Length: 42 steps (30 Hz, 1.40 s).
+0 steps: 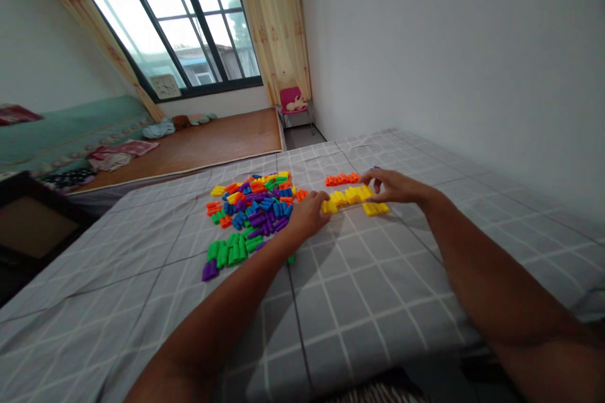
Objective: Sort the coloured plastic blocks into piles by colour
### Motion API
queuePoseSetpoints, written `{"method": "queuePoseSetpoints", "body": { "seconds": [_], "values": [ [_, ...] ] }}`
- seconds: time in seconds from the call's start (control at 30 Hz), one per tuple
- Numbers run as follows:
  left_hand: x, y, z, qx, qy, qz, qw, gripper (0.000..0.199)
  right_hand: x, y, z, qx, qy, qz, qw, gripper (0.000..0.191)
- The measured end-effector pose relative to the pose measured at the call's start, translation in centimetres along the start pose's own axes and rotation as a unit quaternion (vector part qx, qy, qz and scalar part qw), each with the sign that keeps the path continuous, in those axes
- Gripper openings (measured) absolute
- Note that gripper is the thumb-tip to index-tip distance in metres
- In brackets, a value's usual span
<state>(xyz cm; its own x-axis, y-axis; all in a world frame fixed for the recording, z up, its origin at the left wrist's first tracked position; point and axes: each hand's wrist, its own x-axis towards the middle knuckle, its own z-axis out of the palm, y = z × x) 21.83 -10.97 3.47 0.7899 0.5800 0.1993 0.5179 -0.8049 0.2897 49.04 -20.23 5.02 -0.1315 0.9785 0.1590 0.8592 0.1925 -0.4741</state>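
A row of yellow plastic building blocks (348, 196) stretches between my two hands over the grey checked cloth. My left hand (309, 215) has its fingers closed on the left end of the row. At the right end, my right hand (396, 186) grips the last yellow blocks between thumb and fingers. Just below that hand lies a separate small yellow piece (376, 209). Behind the yellow row is a row of orange blocks (342, 179). A mixed heap of coloured blocks (258, 198) lies left of my left hand, with joined green blocks (230, 250) nearer to me, partly behind my forearm.
The grey checked cloth (359, 302) covers the surface in front of me, and a white wall (449, 63) runs along its right side. Beyond it are a low brown platform (227, 135), a pink chair (292, 101) and a window (189, 31). A dark-framed object (33, 220) stands at the left.
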Motion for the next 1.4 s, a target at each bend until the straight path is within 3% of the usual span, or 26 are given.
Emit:
{"method": "queuePoseSetpoints", "body": {
  "seconds": [0.1,0.2,0.47,0.7,0.77,0.87,0.97,1.07,1.23,1.4],
  "values": [
    [1.3,-1.3,-0.1,0.008,-0.005,-0.018,1.0,0.043,-0.2,2.7,-0.6,-0.051,0.049,0.07,0.995,0.04],
    [2.3,-1.7,0.4,0.018,-0.033,-0.016,0.999,0.042,0.2,4.2,0.4,-0.074,0.025,0.088,0.993,0.041],
    [3.5,-1.5,1.5,-0.008,-0.037,-0.008,0.999,0.05,1.7,4.0,2.6,-0.049,0.004,0.083,0.995,0.044],
    [2.9,-1.4,0.3,0.034,-0.034,-0.005,0.999,0.063,-0.4,4.6,-0.7,0.005,0.037,0.119,0.992,0.045],
    [2.3,-1.5,-0.8,0.047,-0.025,0.001,0.999,0.06,-1.3,4.7,-1.7,0.02,-0.012,0.153,0.988,0.046],
    [0.9,-2.0,-2.4,0.054,-0.025,0.01,0.998,0.05,-2.0,4.3,-1.8,0.027,-0.14,0.19,0.971,0.055],
    [-0.6,-2.5,-3.2,0.05,-0.038,0.017,0.998,0.04,-1.7,3.2,-0.9,0.0,-0.185,0.159,0.97,0.055],
    [-1.8,-2.1,-2.7,0.031,-0.064,0.038,0.997,0.031,-1.0,2.0,0.0,-0.004,-0.182,0.13,0.975,0.048],
    [-2.3,0.4,-0.3,-0.008,-0.078,0.074,0.994,0.031,0.0,0.7,1.2,0.024,-0.169,0.117,0.978,0.039],
    [-0.6,1.0,0.5,0.053,-0.066,0.029,0.996,0.024,0.4,0.4,1.5,-0.016,-0.142,0.118,0.983,0.03]
  ]
}}
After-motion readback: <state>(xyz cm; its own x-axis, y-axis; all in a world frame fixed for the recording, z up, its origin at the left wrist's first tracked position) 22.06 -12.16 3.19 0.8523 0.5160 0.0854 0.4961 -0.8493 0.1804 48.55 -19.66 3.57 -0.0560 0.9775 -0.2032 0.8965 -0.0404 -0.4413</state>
